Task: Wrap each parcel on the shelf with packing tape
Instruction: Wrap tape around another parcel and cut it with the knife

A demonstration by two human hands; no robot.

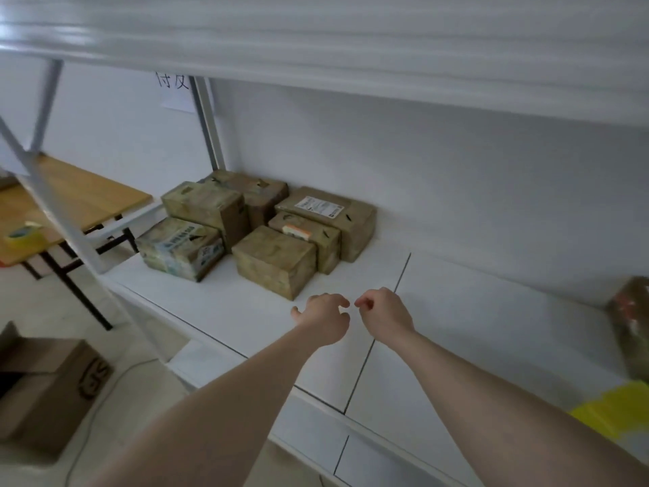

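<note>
Head view, left to right: a tape roll (pixel 23 233) lies on the wooden desk (pixel 87 195) beyond the shelf post, well apart from both hands. On the white shelf (pixel 456 311) a cluster of six or so brown boxes (pixel 253 226) sits near the back wall, touching one another; the nearest box (pixel 274 261) lies just ahead of the left hand (pixel 325 318). That hand hangs over the shelf with fingers loosely curled and holds nothing. The right hand (pixel 384 312), just beside it, is likewise loosely curled and empty. At the far right edge another parcel (pixel 632 318) shows, blurred.

The boxes look like stiff cardboard already glossy with tape, so probably slick on the faces and light enough to lift. I would take the nearest one by its two opposite short sides, palms flat, rather than pinch the top.
</note>
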